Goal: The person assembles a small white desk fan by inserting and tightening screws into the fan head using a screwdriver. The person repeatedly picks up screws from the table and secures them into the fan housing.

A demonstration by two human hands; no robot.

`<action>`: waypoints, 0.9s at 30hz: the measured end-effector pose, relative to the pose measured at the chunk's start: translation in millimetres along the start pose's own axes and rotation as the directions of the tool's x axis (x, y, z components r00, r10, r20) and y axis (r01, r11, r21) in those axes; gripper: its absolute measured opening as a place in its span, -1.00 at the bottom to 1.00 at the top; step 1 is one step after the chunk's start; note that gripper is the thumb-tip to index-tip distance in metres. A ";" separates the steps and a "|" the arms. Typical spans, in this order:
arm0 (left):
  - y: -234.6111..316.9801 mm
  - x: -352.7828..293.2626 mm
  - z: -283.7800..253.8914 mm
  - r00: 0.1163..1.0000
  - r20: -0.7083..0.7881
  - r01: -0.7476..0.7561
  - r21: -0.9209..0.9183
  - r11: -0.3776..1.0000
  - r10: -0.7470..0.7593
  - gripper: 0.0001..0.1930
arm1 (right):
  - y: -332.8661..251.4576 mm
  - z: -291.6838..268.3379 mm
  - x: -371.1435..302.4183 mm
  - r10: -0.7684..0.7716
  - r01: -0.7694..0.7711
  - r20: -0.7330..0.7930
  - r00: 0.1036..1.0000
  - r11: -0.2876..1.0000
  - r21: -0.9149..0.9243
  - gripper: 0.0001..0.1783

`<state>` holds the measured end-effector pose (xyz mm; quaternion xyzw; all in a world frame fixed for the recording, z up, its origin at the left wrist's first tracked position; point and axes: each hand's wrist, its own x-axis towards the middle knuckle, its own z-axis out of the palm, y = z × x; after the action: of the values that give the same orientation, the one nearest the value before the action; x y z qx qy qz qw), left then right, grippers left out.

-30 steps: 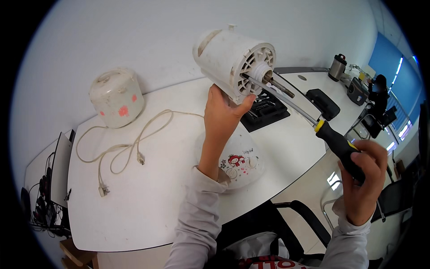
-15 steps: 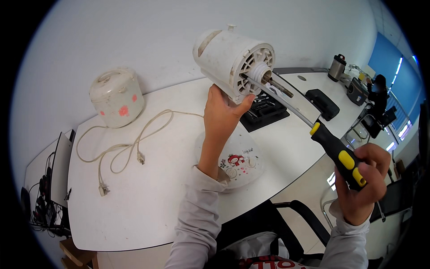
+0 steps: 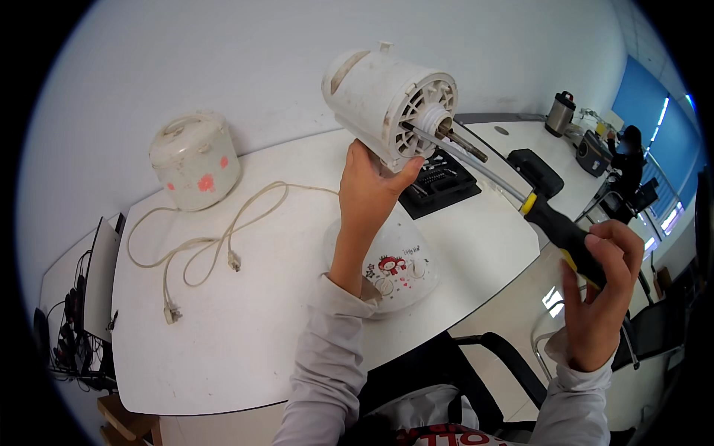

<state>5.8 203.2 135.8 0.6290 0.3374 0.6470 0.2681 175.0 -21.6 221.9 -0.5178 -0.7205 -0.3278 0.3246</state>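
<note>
My left hand (image 3: 375,182) grips the white electric fan's motor housing (image 3: 375,93) from below, thumb at its slotted front rim. A bare metal shaft (image 3: 467,144) juts out of the housing's front. In my right hand (image 3: 606,290) is a long screwdriver (image 3: 561,229) with a black and yellow handle. Its blade reaches into one of the slots beside the central collar; the tip is hidden inside. Under my left forearm stands the round white fan base (image 3: 405,286), with knobs and a red cartoon print.
Left on the white table (image 3: 245,334) stand a rice cooker (image 3: 195,162) and looped cords with plugs (image 3: 234,262). An open black tool case (image 3: 442,182) lies behind the fan, its lid (image 3: 535,172) further right. A steel flask (image 3: 560,113) and another person (image 3: 631,160) are far right.
The screwdriver handle has turned about its axis, its yellow patches rolling out of sight, and my right fingers have shifted on it. The housing has barely moved.
</note>
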 end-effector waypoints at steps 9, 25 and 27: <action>-0.9 0.1 -1.3 1.000 0.007 0.014 0.002 1.000 -0.014 -0.45 | -7.8 -0.9 4.0 0.079 -0.083 0.058 0.995 0.994 0.068 -0.55; -2.1 0.4 1.7 0.999 0.004 0.054 -0.045 0.998 -0.054 -0.35 | 2.7 -3.3 -0.6 0.313 -0.502 0.426 0.849 0.731 0.462 -0.58; -1.7 -0.3 0.8 0.999 0.002 0.042 -0.023 0.999 -0.042 -0.38 | 1.2 -5.0 1.7 0.339 -0.594 0.513 0.788 0.635 0.494 -0.57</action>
<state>6.5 204.1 134.3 0.6190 0.3430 0.6447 0.2891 176.4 -24.4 226.3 -0.6012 -0.6719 0.1363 0.4106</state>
